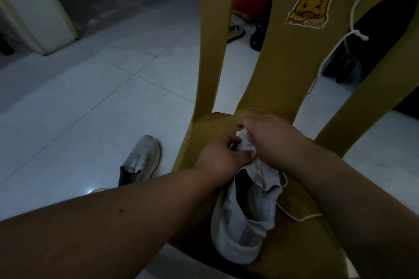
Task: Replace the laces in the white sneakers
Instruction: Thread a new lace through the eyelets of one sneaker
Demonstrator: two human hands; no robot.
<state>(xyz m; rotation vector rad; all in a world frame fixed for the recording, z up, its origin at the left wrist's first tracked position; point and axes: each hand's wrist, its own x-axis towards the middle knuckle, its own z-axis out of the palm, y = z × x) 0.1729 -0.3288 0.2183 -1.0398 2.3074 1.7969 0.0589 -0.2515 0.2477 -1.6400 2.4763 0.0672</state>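
White sneaker (247,217) lies on the chair (278,70) seat; left hand (217,161) pinches its upper and right hand (269,136) clamps its toe end, loose lace (301,218) trailing beside it. Looks early: second sneaker (140,161), on the floor left of the chair, seems unlaced, and a spare lace (353,13) hangs on the backrest.

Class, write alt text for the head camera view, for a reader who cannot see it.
The left hand and right hand pinch the front of a white sneaker on a yellow chair, a lace beside it. A second sneaker lies on the floor.
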